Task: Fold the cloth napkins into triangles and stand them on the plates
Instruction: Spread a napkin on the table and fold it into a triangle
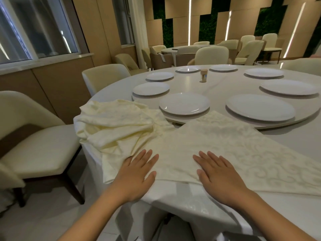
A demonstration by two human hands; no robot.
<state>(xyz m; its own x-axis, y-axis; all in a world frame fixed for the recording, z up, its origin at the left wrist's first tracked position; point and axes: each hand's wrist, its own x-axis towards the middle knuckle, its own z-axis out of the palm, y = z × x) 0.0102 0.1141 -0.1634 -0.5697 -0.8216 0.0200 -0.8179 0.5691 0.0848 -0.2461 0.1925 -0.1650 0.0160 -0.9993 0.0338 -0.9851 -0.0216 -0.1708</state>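
Hands were laid flat on the spread napkin (217,146), fingers straight and slightly fanned, nothing gripped: the left hand (137,174) at its near left edge, the right hand (218,176) at its near corner. Beside the left hand, a crumpled pile of napkins (112,126) was heaped on the surface (286,206). Beyond, bare plates (185,103) were ringed on the turntable (217,80).

left hand (137,173) and right hand (217,174) flat on spread napkin (225,145), plates (184,103) beyond

Both hands flat, palms down, fingers straight: L hand (137,173), R hand (219,176), forearms extended fwd.
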